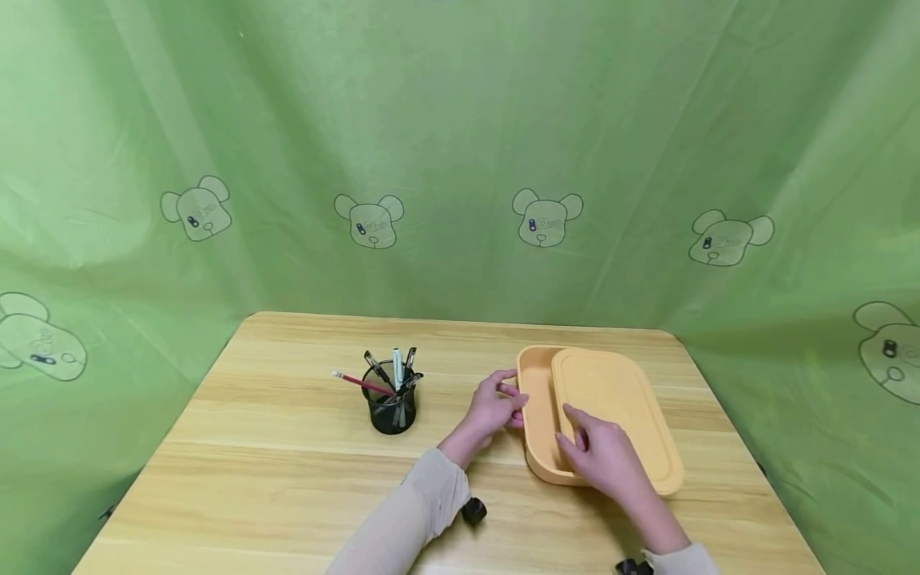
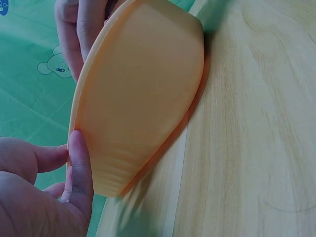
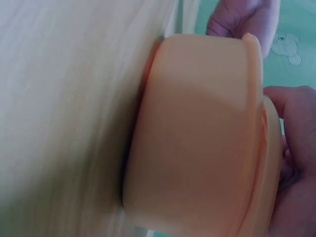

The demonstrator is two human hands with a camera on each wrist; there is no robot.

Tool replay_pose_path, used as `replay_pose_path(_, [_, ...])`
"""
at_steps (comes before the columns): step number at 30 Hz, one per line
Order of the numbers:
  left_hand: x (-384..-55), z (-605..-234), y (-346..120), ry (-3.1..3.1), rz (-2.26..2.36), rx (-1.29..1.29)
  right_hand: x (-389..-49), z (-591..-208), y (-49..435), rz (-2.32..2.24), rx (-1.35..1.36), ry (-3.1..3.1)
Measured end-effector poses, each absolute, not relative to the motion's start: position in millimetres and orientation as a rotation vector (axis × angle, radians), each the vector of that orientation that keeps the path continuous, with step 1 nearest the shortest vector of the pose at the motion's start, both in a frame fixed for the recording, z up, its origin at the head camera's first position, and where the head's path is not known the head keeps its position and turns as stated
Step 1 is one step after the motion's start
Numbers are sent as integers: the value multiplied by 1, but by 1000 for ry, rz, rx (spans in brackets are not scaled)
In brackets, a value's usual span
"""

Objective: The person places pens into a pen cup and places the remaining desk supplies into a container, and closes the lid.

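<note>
A light orange plastic box (image 1: 549, 469) stands on the wooden table. Its matching lid (image 1: 621, 391) lies shifted to the right over it, leaving the left strip of the interior uncovered. My left hand (image 1: 493, 406) holds the box's left side, thumb at the rim; the left wrist view shows its fingers (image 2: 80, 163) against the edge and wall. Over the lid, my right hand (image 1: 607, 457) has its index finger and thumb at the lid's left edge. In the right wrist view, the lid (image 3: 270, 163) sits against the box rim, and the right fingers are partly hidden.
A black mesh pen holder (image 1: 391, 415) with several pens and a red pencil (image 1: 366, 384) stands left of the box. The wooden table (image 1: 251, 471) extends to a green curtain (image 1: 460, 104) behind and at both sides.
</note>
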State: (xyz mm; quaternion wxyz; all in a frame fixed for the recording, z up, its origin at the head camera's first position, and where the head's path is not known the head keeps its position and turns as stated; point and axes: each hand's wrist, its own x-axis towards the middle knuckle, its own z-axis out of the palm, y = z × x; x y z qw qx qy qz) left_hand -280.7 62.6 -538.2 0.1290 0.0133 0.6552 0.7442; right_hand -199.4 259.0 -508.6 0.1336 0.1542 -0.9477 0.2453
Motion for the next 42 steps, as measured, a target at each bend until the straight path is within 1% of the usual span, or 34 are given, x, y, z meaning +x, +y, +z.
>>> replay_pose_path(5, [-280, -536, 63, 1899, 2171, 34, -201, -507, 262, 823, 438, -2762])
replay_pose_path(17, [-281, -536, 62, 1891, 2173, 32, -201, -505, 262, 811, 408, -2796])
replay_pose_path(22, [-281, -537, 62, 1901, 2164, 35, -198, -495, 269, 867, 397, -2754])
replay_pose_path(25, [-281, -538, 63, 1900, 2161, 36, -196, -483, 282, 918, 362, -2697])
replay_pose_path(28, [-281, -538, 63, 1898, 2165, 34, -199, -475, 306, 938, 283, -2613])
replay_pose_path(31, [-281, -538, 63, 1895, 2171, 35, -205, -473, 336, 928, 105, -2512])
replay_pose_path(35, [-278, -536, 65, 1958, 2164, 51, -207, -483, 373, 910, -150, -2517])
replay_pose_path(38, [-274, -533, 67, 2278, 2087, 154, -204, -494, 389, 953, -220, -2644])
replay_pose_path(42, [-266, -524, 74, 2771, 1886, 357, -203, -505, 396, 1024, -250, -2748])
